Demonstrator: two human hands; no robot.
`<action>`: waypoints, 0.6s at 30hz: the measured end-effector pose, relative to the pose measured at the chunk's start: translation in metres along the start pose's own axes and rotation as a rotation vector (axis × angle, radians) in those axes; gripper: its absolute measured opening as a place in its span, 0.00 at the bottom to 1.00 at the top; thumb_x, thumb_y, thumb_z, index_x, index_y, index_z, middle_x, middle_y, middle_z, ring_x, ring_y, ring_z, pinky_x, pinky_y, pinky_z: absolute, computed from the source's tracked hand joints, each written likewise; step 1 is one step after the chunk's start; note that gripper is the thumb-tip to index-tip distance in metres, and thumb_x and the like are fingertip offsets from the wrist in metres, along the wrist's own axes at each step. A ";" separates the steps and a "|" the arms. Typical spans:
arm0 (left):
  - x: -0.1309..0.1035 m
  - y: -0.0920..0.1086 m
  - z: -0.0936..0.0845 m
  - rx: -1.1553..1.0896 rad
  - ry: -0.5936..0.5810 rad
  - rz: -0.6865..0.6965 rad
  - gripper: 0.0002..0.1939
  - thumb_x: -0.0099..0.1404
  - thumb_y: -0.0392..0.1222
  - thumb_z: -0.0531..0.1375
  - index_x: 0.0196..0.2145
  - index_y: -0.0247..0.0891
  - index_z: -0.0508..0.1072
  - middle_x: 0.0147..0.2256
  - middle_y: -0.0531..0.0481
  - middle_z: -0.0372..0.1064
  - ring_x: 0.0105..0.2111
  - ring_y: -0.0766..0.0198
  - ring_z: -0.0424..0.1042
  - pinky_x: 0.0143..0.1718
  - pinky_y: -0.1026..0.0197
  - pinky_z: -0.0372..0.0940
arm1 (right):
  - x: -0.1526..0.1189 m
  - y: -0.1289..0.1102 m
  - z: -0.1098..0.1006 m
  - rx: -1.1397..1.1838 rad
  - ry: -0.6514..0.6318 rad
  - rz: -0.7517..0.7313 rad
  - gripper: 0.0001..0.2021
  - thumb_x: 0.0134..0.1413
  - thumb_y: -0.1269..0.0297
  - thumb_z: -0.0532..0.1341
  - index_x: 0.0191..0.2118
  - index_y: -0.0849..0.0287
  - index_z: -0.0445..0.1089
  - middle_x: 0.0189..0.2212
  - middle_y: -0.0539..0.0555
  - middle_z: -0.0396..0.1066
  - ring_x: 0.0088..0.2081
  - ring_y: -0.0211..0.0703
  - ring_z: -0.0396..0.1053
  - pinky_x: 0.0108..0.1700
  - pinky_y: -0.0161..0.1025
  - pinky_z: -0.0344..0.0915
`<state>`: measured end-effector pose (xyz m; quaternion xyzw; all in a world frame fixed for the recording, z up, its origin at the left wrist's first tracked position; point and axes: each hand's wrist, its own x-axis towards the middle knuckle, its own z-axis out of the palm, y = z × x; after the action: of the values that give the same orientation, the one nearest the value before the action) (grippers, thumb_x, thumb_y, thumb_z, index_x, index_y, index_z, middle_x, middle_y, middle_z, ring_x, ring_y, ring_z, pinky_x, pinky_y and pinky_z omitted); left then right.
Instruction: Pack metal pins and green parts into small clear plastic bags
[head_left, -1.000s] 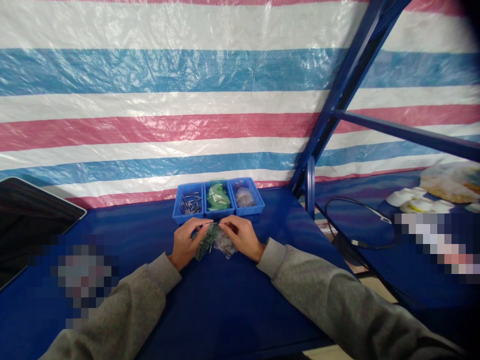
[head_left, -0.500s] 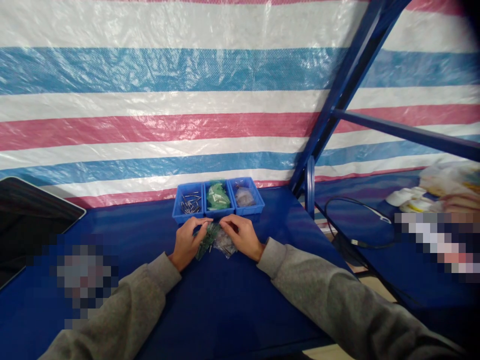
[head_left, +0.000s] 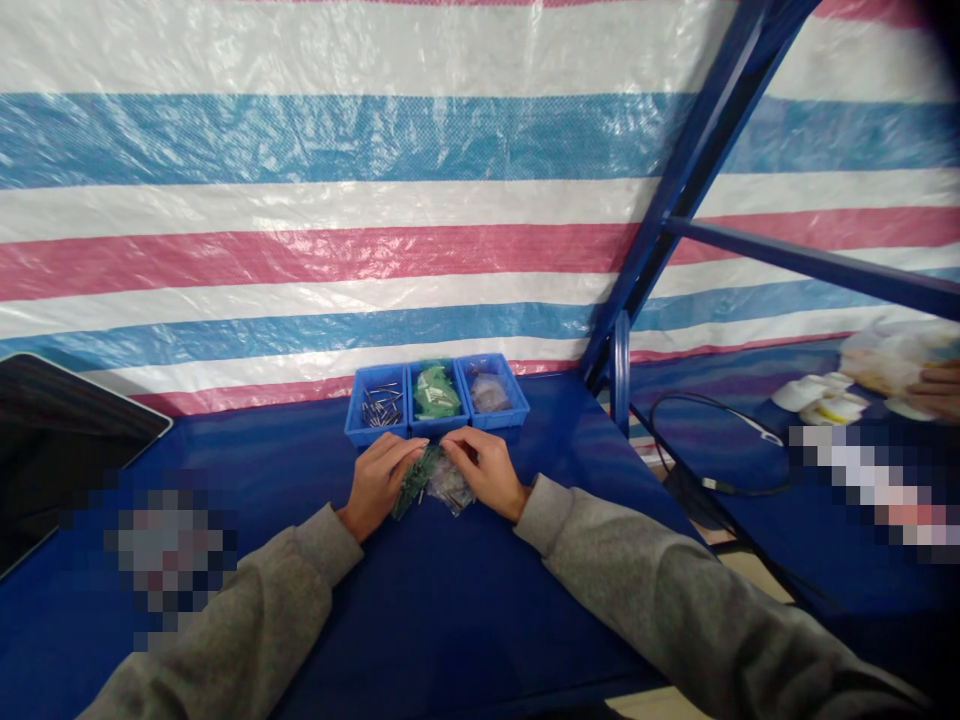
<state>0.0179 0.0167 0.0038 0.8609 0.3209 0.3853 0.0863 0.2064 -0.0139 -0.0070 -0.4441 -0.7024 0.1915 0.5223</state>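
My left hand [head_left: 380,482] has thumb and fingers pinched together over a green bag [head_left: 414,488] on the blue table. Across from it, my right hand [head_left: 486,470] is pinched too, above a clear plastic bag [head_left: 448,489] with small metal pieces in it. The fingertips of both hands nearly meet; what lies between them is too small to make out. Just beyond stand three joined blue bins: the left bin [head_left: 366,437] has loose metal screws or pins [head_left: 382,408], the middle one a green bag [head_left: 436,393], the right one a clear bag [head_left: 489,393].
A dark screen or panel [head_left: 67,450] leans in at the left, near a blurred patch [head_left: 169,550]. To the right are a blue metal post [head_left: 621,370], a black cable [head_left: 720,490], white rolls [head_left: 814,397] and another person's hand [head_left: 937,390] by a plastic bag [head_left: 885,350].
My left fingers have closed toward the thumb, narrowing the gap between them. My right hand has barely moved. The other person's hand at the far right has shifted slightly.
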 end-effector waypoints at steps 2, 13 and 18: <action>0.000 -0.001 0.000 -0.029 0.003 0.012 0.11 0.65 0.37 0.53 0.42 0.39 0.72 0.35 0.48 0.70 0.36 0.64 0.67 0.38 0.62 0.63 | 0.000 0.000 0.000 0.003 0.005 -0.001 0.11 0.60 0.62 0.52 0.35 0.59 0.70 0.30 0.52 0.71 0.31 0.39 0.68 0.36 0.34 0.62; -0.004 -0.005 0.005 -0.028 -0.017 -0.097 0.10 0.66 0.40 0.52 0.43 0.39 0.70 0.29 0.53 0.72 0.31 0.67 0.70 0.37 0.64 0.64 | -0.001 0.003 0.001 -0.004 -0.051 -0.030 0.09 0.58 0.62 0.55 0.36 0.59 0.70 0.26 0.51 0.68 0.26 0.36 0.63 0.30 0.33 0.59; -0.003 -0.003 0.004 -0.079 -0.045 -0.136 0.10 0.66 0.42 0.52 0.41 0.37 0.69 0.24 0.56 0.70 0.23 0.70 0.69 0.30 0.68 0.64 | -0.001 0.003 0.003 -0.004 -0.129 -0.092 0.08 0.57 0.62 0.56 0.37 0.59 0.70 0.25 0.50 0.65 0.24 0.35 0.61 0.29 0.32 0.58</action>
<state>0.0182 0.0175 -0.0019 0.8415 0.3611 0.3714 0.1531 0.2052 -0.0124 -0.0114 -0.3993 -0.7545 0.1938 0.4834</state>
